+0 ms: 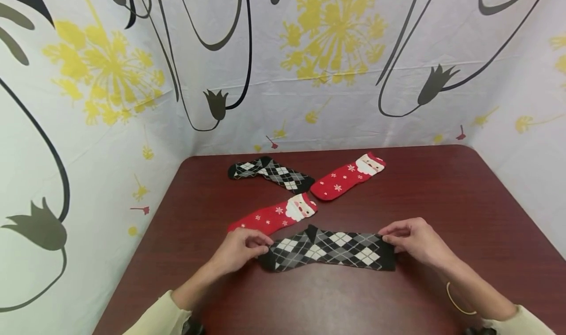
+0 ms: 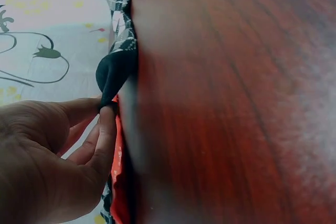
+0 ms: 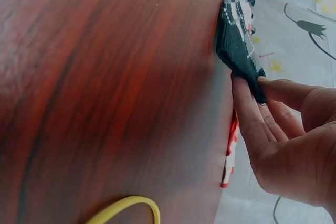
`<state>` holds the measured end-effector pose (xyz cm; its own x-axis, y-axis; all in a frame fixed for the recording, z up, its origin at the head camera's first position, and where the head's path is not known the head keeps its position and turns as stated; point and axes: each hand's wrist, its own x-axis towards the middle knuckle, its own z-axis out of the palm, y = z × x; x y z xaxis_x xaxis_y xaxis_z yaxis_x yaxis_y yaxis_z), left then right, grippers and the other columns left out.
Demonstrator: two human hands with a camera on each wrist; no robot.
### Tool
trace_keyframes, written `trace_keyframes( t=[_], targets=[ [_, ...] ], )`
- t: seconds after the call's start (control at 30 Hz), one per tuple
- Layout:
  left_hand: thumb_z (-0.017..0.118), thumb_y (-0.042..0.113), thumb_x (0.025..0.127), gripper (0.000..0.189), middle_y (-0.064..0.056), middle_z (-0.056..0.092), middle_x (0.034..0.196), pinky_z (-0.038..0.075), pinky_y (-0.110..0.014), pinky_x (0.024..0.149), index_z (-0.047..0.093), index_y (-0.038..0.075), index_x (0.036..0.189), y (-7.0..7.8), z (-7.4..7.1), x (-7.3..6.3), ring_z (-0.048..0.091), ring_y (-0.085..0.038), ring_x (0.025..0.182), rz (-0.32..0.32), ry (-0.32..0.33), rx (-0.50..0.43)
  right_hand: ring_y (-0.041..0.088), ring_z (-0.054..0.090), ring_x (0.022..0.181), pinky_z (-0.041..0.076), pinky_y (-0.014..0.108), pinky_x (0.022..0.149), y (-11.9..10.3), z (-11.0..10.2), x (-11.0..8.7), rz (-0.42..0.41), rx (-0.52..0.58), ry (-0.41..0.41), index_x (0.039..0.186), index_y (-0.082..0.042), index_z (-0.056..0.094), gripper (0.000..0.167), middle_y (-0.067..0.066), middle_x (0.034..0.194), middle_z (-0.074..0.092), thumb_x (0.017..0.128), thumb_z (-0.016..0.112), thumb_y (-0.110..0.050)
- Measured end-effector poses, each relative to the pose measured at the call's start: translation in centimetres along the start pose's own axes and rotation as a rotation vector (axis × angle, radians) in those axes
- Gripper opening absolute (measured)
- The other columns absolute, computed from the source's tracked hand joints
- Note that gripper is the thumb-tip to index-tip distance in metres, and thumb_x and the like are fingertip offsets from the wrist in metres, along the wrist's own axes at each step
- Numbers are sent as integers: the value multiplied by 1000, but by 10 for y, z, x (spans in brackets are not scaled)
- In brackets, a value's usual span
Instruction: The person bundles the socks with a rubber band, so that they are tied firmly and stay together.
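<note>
A black, grey and white argyle sock is stretched out sideways near the middle of the table. My left hand pinches its black toe end between thumb and fingers; the left wrist view shows that dark toe bunched at the fingertips. At the other end, my right hand pinches the upper corner of the black cuff, and the cuff hangs from the fingers in the right wrist view. Just behind the left hand lies a red Santa sock, its toe partly hidden by that hand.
Farther back on the dark red wooden table lie a second argyle sock and another red Santa sock, close to each other. A patterned white cloth hangs behind and beside the table. The right wrist wears a yellow band.
</note>
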<state>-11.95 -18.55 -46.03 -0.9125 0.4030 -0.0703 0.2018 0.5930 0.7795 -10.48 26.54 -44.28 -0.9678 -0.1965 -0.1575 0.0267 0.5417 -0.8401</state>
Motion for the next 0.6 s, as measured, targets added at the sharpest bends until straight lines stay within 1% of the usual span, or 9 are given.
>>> trace_keyframes(
  t=[0.07,0.2,0.3,0.43,0.6],
  targets=[
    [84,16,94,16,6,78,96,57,-28,69,83,18,109,-1,1,0,67,-12,76,-5,-10,-3,21,74,77,63,34,68,1,0,1,1,-2,-3,110,6,78,16,18,101,78,96,77,-2],
    [84,13,93,16,3,78,96,58,-27,70,83,14,109,-3,3,-1,69,-12,75,10,-12,-9,23,75,77,63,34,67,2,0,1,-1,-5,-8,109,8,78,16,20,100,78,95,77,0],
    [84,14,93,16,3,77,96,58,-26,71,83,14,108,-4,4,-1,70,-12,76,8,-11,-10,23,75,77,63,34,68,2,1,1,14,-17,-1,109,6,79,16,19,101,78,94,78,0],
    [85,15,92,15,4,77,96,58,-26,71,83,14,108,-4,3,-1,70,-11,77,-5,-11,-3,23,76,75,63,33,67,2,2,1,15,-40,8,108,4,80,16,18,101,78,94,80,-3],
    [85,15,92,15,4,77,97,58,-26,72,83,15,107,-3,3,-2,70,-10,77,-13,-7,12,22,76,74,62,32,66,3,3,2,8,-67,18,107,3,81,15,18,100,78,93,80,-3]
  ],
)
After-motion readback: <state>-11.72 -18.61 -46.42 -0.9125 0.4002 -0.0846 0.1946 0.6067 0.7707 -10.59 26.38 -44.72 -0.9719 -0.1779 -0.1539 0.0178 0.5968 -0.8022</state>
